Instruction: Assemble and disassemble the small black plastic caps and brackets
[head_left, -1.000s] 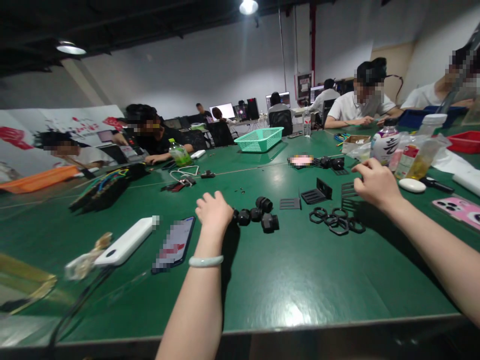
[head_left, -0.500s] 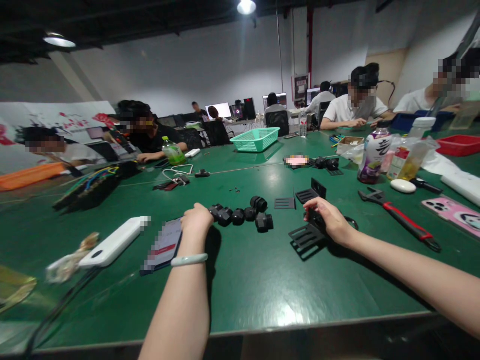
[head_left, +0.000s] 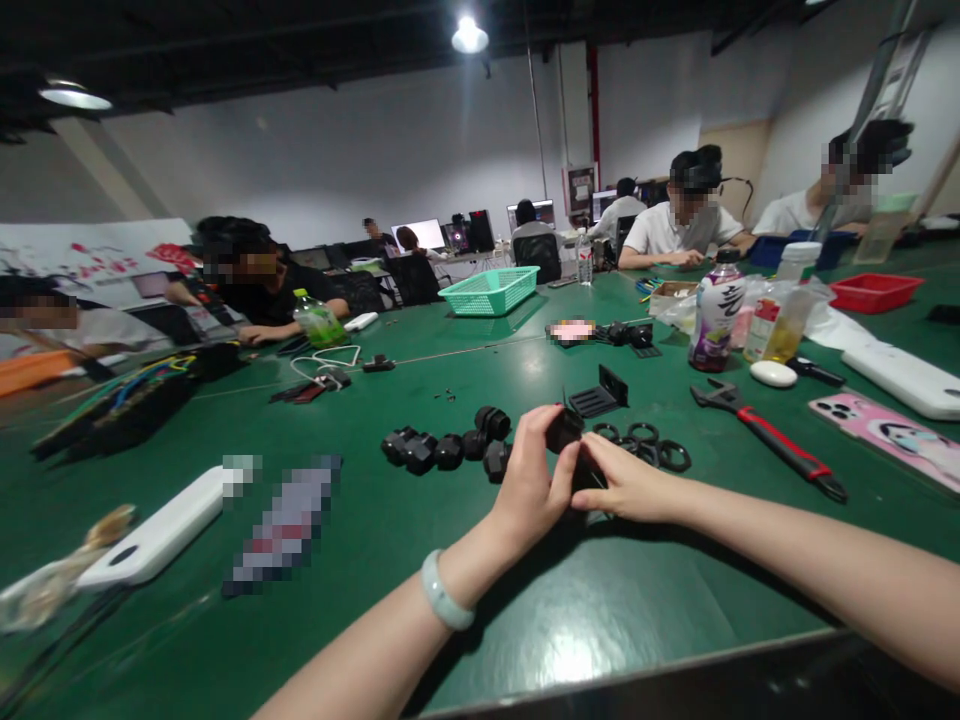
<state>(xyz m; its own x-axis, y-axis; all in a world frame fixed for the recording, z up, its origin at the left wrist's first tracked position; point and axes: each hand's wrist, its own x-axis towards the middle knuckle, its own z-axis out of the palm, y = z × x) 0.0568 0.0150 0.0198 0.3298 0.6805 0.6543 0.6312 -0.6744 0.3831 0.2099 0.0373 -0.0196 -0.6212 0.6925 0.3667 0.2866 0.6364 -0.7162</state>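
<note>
My left hand (head_left: 531, 478) is closed around a black cable gland (head_left: 564, 430), partly hidden by the fingers. Against it, my right hand (head_left: 630, 482) grips a black slotted bracket (head_left: 591, 472), mostly covered by both hands. The two hands meet just above the green table (head_left: 420, 600). Left of them lies a row of black cable glands (head_left: 450, 450). Behind my right hand are several black ring nuts (head_left: 673, 456). Another black slotted bracket (head_left: 598, 396) sits just beyond my fingers.
An adjustable wrench (head_left: 772, 435) with red-black handle lies at right, near a pink phone case (head_left: 885, 435). Bottles (head_left: 716, 315) stand behind it. On the left are a phone (head_left: 289, 525) and a white power bank (head_left: 161, 530). A green basket (head_left: 491, 295) stands farther back; people sit around.
My left hand has left the row of cable glands and come right with one. My right hand has moved slightly left with the bracket, uncovering the ring nuts. The view has shifted right.
</note>
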